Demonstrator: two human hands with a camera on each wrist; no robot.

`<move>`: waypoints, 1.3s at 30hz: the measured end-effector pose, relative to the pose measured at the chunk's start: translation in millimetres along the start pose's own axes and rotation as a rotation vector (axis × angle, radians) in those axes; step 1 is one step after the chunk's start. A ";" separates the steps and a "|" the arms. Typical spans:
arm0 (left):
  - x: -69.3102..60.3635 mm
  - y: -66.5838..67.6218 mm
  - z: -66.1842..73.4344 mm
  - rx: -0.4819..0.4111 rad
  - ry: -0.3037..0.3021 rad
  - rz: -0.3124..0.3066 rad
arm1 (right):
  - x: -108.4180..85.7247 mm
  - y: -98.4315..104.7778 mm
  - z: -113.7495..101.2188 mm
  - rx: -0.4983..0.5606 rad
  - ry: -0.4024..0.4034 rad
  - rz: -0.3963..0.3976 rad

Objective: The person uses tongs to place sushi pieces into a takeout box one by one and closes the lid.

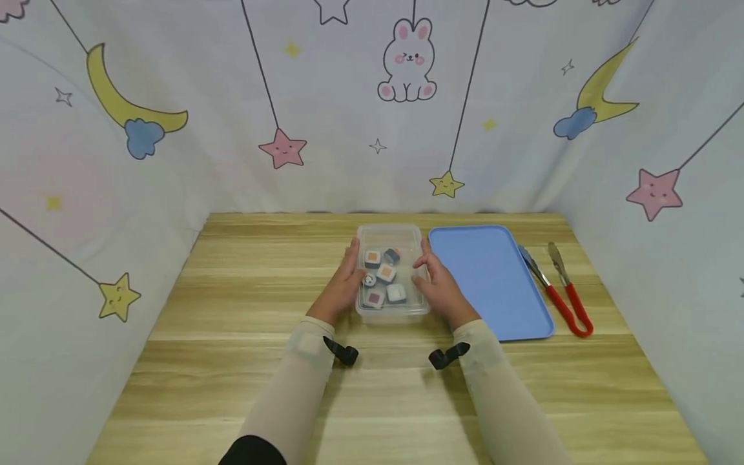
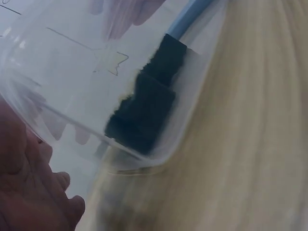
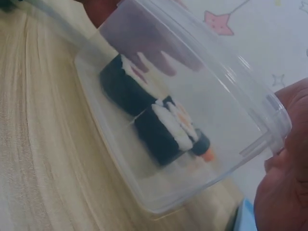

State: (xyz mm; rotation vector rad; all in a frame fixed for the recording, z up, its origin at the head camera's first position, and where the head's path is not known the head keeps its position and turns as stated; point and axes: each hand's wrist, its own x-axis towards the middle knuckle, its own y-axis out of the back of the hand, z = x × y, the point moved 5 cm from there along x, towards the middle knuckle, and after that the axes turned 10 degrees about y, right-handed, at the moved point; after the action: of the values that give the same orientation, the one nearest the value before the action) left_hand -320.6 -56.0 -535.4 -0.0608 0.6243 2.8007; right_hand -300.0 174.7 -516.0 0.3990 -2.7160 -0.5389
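A clear plastic container (image 1: 407, 234) stands near the middle of the wooden table, with what looks like a clear lid on top. Inside are several sushi pieces (image 1: 386, 273), wrapped in dark seaweed with white rice. My left hand (image 1: 337, 287) grips the container's left side, fingers along the wall and thumb at the front left. Opposite it, my right hand (image 1: 446, 292) holds the right side, thumb and index finger near the lid's edge. Through the container wall (image 3: 144, 192), the right wrist view shows sushi (image 3: 161, 134) and the fingers of the far hand.
To the right of the container lies a blue tray (image 1: 485, 278). Beside the tray's right edge are tongs (image 1: 572, 303) with red handles, their arms spread. A white printed curtain (image 1: 349, 97) encloses the table's back and sides.
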 end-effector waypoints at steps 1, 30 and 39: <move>0.7 0.7 1.3 0.027 -0.005 0.002 | 0.4 0.7 -0.5 -0.026 -0.004 -0.002; 12.5 -9.6 42.4 0.741 -0.054 0.042 | 34.3 -24.1 -20.5 -0.886 -0.044 -0.300; 16.2 -4.5 38.6 0.667 0.002 0.013 | 41.8 -18.9 -19.6 -0.768 -0.050 -0.287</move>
State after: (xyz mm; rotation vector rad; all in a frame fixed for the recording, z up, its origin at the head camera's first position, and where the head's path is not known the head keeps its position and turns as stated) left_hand -334.3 -31.7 -503.9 0.0729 1.5131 2.4540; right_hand -326.3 137.8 -495.2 0.5536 -2.2588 -1.5958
